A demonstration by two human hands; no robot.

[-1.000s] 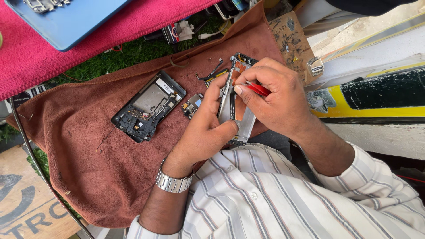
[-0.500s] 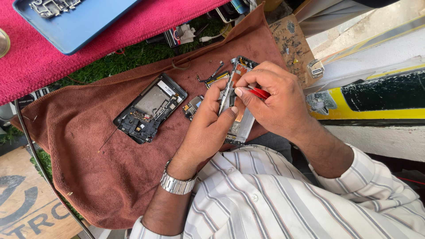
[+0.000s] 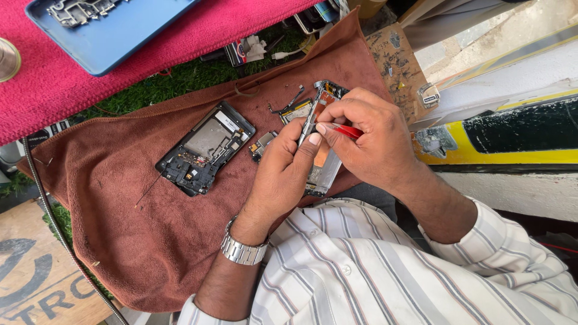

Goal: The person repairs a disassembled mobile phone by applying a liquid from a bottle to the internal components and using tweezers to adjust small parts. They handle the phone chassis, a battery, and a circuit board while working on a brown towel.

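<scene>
Our left hand grips the open phone on its edge above the brown cloth, while our right hand pinches a red tool against it, so we seem to be prying carefully, near the black phone frame.

An opened phone frame, held on edge above the brown towel, meets a red-handled tool.
</scene>
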